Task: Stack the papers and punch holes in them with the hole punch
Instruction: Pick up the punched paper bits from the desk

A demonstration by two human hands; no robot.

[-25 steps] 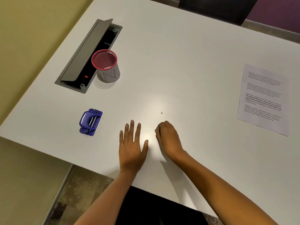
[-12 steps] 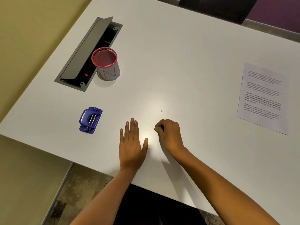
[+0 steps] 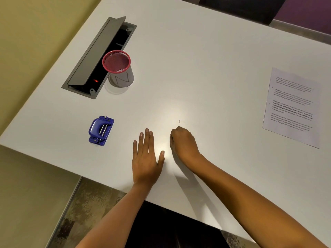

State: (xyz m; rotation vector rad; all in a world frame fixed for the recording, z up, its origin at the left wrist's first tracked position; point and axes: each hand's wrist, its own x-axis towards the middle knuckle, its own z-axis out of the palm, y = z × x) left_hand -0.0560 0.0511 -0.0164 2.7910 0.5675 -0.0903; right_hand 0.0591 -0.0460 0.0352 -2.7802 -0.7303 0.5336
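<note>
A blue hole punch (image 3: pixel 100 130) sits near the table's front left edge. The printed papers (image 3: pixel 293 107) lie flat at the right, with small holes along their left edge. My left hand (image 3: pixel 146 156) rests flat on the white table (image 3: pixel 206 59), fingers straight and slightly apart, holding nothing. My right hand (image 3: pixel 183 143) is beside it, fingers curled into a loose fist with the fingertips hidden underneath. A tiny paper dot (image 3: pixel 179 121) lies on the table just beyond the right knuckles.
A red mesh cup (image 3: pixel 119 68) with paper bits inside stands at the back left, next to an open grey cable hatch (image 3: pixel 97 56) set into the table. A dark chair (image 3: pixel 240 6) stands behind the far edge. The table's front edge runs close under my forearms.
My right hand has curled tighter into a fist and drawn slightly back toward the left hand. The left hand stays flat in place.
</note>
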